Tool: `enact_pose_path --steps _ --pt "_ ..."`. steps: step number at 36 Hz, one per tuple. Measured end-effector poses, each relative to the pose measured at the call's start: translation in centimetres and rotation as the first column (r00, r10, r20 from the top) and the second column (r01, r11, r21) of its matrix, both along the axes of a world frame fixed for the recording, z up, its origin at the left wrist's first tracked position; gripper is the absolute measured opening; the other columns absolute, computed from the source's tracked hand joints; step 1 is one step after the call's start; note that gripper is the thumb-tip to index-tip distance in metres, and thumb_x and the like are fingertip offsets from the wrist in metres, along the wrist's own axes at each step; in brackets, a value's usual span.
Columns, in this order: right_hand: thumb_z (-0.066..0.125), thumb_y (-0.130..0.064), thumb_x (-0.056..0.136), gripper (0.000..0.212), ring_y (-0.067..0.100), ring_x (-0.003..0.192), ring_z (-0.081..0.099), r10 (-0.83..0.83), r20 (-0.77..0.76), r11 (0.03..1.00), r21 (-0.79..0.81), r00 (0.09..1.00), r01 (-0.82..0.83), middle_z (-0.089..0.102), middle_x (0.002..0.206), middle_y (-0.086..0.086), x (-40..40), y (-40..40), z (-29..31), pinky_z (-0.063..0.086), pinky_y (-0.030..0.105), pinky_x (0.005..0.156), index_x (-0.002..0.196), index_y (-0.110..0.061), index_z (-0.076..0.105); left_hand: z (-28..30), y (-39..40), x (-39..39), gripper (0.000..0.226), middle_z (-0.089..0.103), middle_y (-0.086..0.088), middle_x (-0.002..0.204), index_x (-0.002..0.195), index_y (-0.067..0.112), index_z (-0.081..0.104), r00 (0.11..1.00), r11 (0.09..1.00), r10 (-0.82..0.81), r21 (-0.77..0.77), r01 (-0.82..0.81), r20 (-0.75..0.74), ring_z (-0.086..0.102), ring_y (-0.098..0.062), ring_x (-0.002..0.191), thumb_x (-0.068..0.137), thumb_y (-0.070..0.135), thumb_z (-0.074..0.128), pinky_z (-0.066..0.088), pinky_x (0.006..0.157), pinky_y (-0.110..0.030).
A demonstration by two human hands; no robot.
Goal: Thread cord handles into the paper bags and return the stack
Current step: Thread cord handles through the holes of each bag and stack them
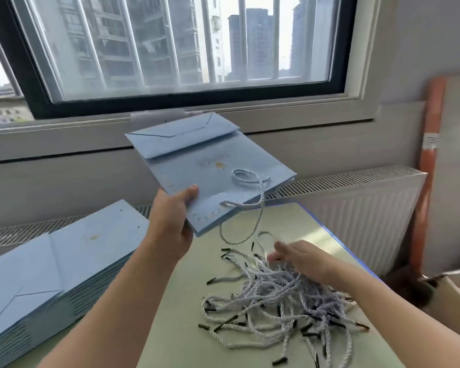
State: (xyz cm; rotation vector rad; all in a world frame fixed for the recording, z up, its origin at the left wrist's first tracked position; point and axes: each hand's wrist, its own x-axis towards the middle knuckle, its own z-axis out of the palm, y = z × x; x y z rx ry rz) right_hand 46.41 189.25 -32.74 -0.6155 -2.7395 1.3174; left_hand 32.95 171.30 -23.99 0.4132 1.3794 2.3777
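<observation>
One flat paper bag (197,168) up off the table, left hand (170,221) pinching its near corner, light and crease-prone I'd say, while the right hand (298,258), fingers loosely spread, reaches the limp cord pile (282,301).

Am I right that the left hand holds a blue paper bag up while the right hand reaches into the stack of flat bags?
Not quite. In the head view the left hand holds the blue paper bag up, but the right hand reaches into the pile of cord handles.
</observation>
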Motion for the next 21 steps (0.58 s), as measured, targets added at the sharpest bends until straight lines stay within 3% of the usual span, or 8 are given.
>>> enact_pose_path --steps 2,4,7,11,14,16,18,21 --pt "0.028 -0.071 0.077 0.071 0.02 0.09 0.065 0.052 0.021 0.995 0.079 0.998 -0.053 0.071 0.099 0.007 0.9 -0.3 -0.1 0.046 0.026 0.086 0.103 -0.021 0.072 0.5 0.8 -0.3 0.036 0.066 -0.011 0.12 0.131 0.009 0.05 1.0 1.0 -0.009 0.01 0.009 -0.01 0.069 -0.025 0.089 0.096 0.002 0.051 0.058 0.055 -0.029" --pt "0.031 -0.077 0.075 0.075 0.018 0.06 0.048 0.123 0.049 0.973 0.193 0.991 -0.13 0.056 0.065 0.003 2.1 -0.7 0.5 0.039 0.026 0.064 0.083 -0.011 0.068 0.7 1.5 -0.5 0.035 0.066 -0.012 0.119 0.131 0.008 0.051 1.0 1.0 -0.015 0.015 0.015 -0.01 0.069 -0.023 0.083 0.097 0.006 0.053 0.056 0.05 -0.03" --pt "0.044 -0.053 0.094 0.05 0.008 0.05 0.022 0.239 0.06 0.938 0.244 0.969 -0.247 0.025 0.055 -0.006 3.4 -1.6 1.2 0.019 0.026 0.05 0.062 -0.016 0.037 0.7 2.3 -0.9 0.037 0.068 -0.013 0.117 0.131 0.007 0.052 0.999 0.999 -0.034 0.017 0.033 0.025 0.07 -0.023 0.081 0.095 0.01 0.057 0.057 0.051 -0.032" --pt "0.047 -0.049 0.092 0.048 0.021 0.061 0.041 0.41 0.106 0.883 0.204 0.906 -0.424 0.052 0.066 0.005 4.2 -2.9 1.6 0.033 0.029 0.059 0.08 -0.004 0.059 0.3 3.2 -1.4 0.036 0.07 -0.011 0.113 0.129 0.007 0.054 0.997 0.999 -0.054 0.006 0.054 0.05 0.071 -0.023 0.081 0.094 0.009 0.059 0.057 0.053 -0.03" --pt "0.056 -0.041 0.086 0.026 0.003 0.1 0.061 0.414 0.139 0.89 0.147 0.9 -0.432 0.068 0.111 -0.015 4.3 -3.1 2.3 0.046 0.026 0.091 0.1 -0.026 0.071 -0.1 3.7 -1.6 0.036 0.071 -0.009 0.107 0.128 0.006 0.054 0.997 0.998 -0.056 -0.019 0.057 0.045 0.071 -0.022 0.078 0.093 0.007 0.06 0.06 0.059 -0.033" --pt "0.056 -0.029 0.084 0.019 0.012 0.102 0.061 0.32 0.07 0.933 0.146 0.945 -0.328 0.067 0.111 -0.019 4.1 -1.9 2.9 0.044 0.033 0.093 0.092 -0.033 0.073 -0.4 4.1 -1.7 0.035 0.071 -0.009 0.106 0.127 0.006 0.054 0.997 0.996 -0.077 -0.039 0.078 0.028 0.07 -0.023 0.081 0.092 0.005 0.059 0.061 0.069 -0.038" --pt "0.051 -0.013 0.088 0.024 0.03 0.087 0.059 0.072 -0.098 0.995 0.074 0.993 -0.065 0.071 0.09 -0.004 3.3 0.4 3.1 0.047 0.04 0.08 0.082 -0.023 0.072 -0.6 4.6 -1.7 0.033 0.07 -0.008 0.105 0.125 0.008 0.054 0.995 0.994 -0.1 -0.042 0.1 0.019 0.069 -0.023 0.082 0.092 0.004 0.058 0.059 0.073 -0.04" --pt "0.037 -0.009 0.097 0.03 0.022 0.073 0.059 -0.451 -0.29 0.867 -0.366 0.844 0.338 0.069 0.082 0.008 1.4 4.3 3.9 0.04 0.029 0.063 0.083 -0.012 0.064 -0.9 5.6 -1.9 0.034 0.069 -0.01 0.107 0.124 0.007 0.052 0.994 0.992 -0.112 -0.049 0.112 0.012 0.069 -0.023 0.082 0.092 0.003 0.06 0.06 0.064 -0.035"
